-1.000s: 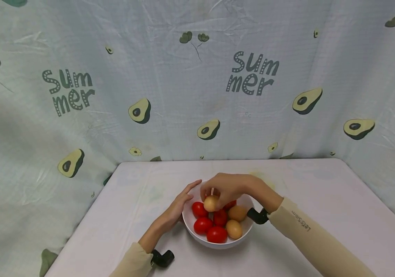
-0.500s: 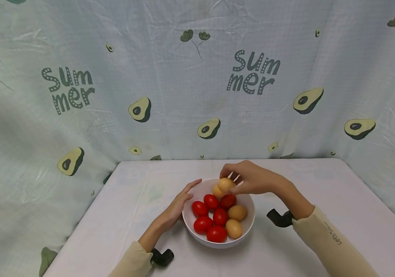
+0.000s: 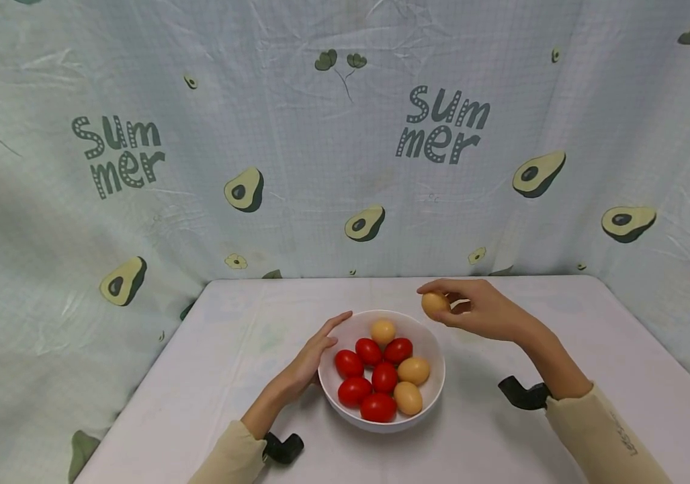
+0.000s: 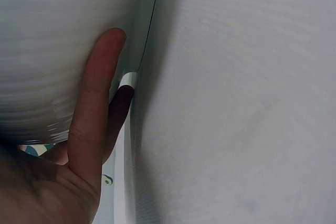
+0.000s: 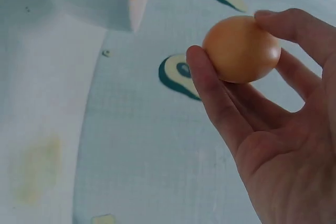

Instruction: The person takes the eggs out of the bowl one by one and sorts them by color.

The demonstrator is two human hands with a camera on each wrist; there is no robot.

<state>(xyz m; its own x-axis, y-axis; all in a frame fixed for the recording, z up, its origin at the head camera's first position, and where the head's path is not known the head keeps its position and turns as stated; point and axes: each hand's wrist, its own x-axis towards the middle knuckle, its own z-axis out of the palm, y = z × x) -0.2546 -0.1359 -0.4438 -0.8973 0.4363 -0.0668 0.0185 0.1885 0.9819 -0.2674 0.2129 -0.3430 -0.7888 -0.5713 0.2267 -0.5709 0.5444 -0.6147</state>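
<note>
My right hand [image 3: 482, 308] pinches a brown egg [image 3: 435, 304] between thumb and fingertips, above the table beyond the bowl's right rim. The right wrist view shows the same egg [image 5: 241, 49] at the fingertips. My left hand [image 3: 305, 363] holds the left side of a white bowl [image 3: 432, 403]; its thumb lies over the rim. In the left wrist view, straight fingers [image 4: 90, 108] lie along the bowl's outer wall [image 4: 42, 66]. Inside are several glossy red egg-shaped pieces [image 3: 379, 407] and three brown eggs [image 3: 408, 398], one of them alone at the far side.
The bowl stands on a white-covered table [image 3: 248, 356]. A pale curtain [image 3: 296, 148] printed with avocados hangs behind the table and along its sides. Black wrist-worn cameras [image 3: 284, 448] sit on both forearms.
My right hand has lifted the brown egg from over the bowl and carried it right, past the rim. Another brown egg at the bowl's far side is uncovered. The left hand stays put.
</note>
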